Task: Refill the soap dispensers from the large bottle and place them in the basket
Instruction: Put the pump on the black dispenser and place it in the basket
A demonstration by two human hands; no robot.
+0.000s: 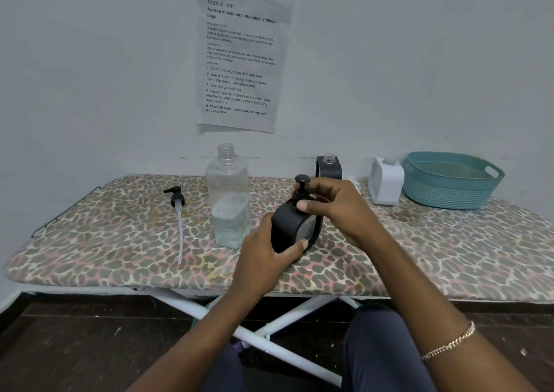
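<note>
Twisting the pump on a squat black plastic soap dispenser [295,226], just right of the tall clear plastic large bottle [229,199].

Head view: left hand [263,259] wrapped round the dispenser's body, fingers curled to stop it turning. Right hand [332,208] pinching the black pump head [302,181] at its collar between thumb and fingertips, likely working the thread; on or off, cannot tell. Bottle upright, uncapped, partly full, kept close for pouring. Left of it, a loose black pump with a long white tube [178,211] laid flat on the leopard-print ironing board [90,241]. Further right of the bottle, by the wall: second black dispenser [329,168] with neck open, white dispenser [386,181], then teal perforated basket [443,193].
</note>
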